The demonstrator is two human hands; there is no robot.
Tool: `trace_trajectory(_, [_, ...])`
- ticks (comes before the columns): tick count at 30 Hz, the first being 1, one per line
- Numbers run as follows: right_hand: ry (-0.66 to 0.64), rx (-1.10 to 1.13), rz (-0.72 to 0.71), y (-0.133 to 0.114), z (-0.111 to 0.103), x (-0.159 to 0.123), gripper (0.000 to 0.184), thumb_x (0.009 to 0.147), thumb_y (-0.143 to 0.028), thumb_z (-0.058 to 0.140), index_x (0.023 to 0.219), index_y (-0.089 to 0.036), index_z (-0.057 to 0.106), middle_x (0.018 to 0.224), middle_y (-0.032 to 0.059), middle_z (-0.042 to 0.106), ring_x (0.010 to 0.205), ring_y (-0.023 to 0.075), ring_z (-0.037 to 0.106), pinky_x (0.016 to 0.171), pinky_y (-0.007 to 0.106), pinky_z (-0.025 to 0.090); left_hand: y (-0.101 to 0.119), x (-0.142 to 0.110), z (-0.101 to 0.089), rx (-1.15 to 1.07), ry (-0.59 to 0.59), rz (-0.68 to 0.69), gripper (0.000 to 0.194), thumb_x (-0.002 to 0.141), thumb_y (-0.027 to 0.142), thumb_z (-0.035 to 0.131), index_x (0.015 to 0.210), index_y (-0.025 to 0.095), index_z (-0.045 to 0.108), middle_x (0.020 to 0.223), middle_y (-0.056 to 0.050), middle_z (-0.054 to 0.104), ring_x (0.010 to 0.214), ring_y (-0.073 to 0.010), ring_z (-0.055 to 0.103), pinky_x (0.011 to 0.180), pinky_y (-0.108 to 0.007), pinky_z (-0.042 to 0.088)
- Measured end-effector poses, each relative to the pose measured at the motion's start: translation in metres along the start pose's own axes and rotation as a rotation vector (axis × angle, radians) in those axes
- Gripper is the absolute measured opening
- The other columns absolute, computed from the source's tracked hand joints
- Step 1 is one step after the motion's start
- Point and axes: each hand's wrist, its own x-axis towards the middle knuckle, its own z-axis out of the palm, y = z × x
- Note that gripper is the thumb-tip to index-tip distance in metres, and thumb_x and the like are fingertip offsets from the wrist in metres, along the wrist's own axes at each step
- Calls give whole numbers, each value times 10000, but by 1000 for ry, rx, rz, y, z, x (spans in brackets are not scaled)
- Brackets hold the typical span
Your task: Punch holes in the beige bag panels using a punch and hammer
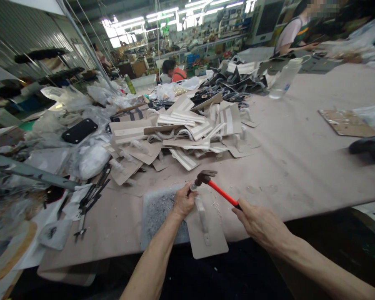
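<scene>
- Hammer with red handle and dark claw head is gripped by the right hand; left hand could be struck if aim drifts.
- Small pale round-topped piece is pinched by the left hand beside the hammer head; could be tilted by off-centre contact.
- Flat beige rounded panel, laid past the near edge of the beige table, could be shifted if poorly held.

Ceiling tubes: v. bright, w/ rear windows blown out
Bench: dimmer, flat greyish lt., soft streaky shadows
Plastic bags: pale sheen
Under bench: near blk
Hammer: fairly sharp from here
Bkgd: soft, hazy detail
Edges: wide-angle warp, R forearm stretched, blurry
</scene>
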Motion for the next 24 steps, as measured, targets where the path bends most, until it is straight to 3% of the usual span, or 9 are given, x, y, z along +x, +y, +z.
trace_trajectory(4, [-106,54,167,23,19,3,257,995,-394,369,903,-205,516,588,-2,547,530,177,538,533,272,255,1,-1,0,13,4,16,181,822,191,578,980,188,668,813,-2,655,753,-145,603,736,-223,482])
trace_trajectory(6, [-64,-9,172,23,27,6,244,982,-372,404,941,-178,547,728,61,618,645,216,602,580,292,344,2,-1,-1,13,7,27,162,820,194,586,962,184,664,795,1,645,736,-140,591,726,-220,478])
trace_trajectory(9, [172,-39,46,-3,36,11,359,951,-394,474,1177,-123,541,1141,198,613,976,305,623,766,390,458,1,-1,-1,-3,4,28,139,814,205,596,932,181,664,799,0,646,740,-140,594,735,-220,480])
trace_trajectory(11, [217,85,-56,-35,43,15,500,955,-430,470,1350,-125,440,1243,201,578,1068,307,600,844,412,476,1,1,-1,-20,12,26,148,803,206,603,932,177,668,827,-5,661,762,-143,605,757,-225,484])
trace_trajectory(13, [110,206,-107,-68,53,20,534,963,-418,452,1413,-141,377,1198,167,614,1013,276,631,816,383,497,1,2,0,-35,27,14,167,794,208,614,946,173,673,824,-2,665,752,-139,603,751,-225,484])
trace_trajectory(16, [-83,198,-70,-100,70,29,393,952,-253,410,1320,-122,458,1107,145,657,879,244,676,716,335,497,1,1,3,-39,78,-44,171,782,222,630,938,171,676,767,13,651,693,-130,581,685,-212,474])
trace_trajectory(21, [-176,157,-39,-102,77,37,251,936,-168,370,1117,-133,541,986,133,694,845,233,693,699,310,466,15,-1,4,63,116,-30,75,762,236,660,815,184,668,698,17,635,652,-128,567,652,-205,455])
trace_trajectory(24, [-195,175,-40,-99,76,41,280,931,-178,377,1152,-127,541,936,141,714,825,248,699,695,327,458,41,20,-7,10,282,-41,122,794,279,653,864,179,664,712,-3,662,657,-137,595,651,-211,462])
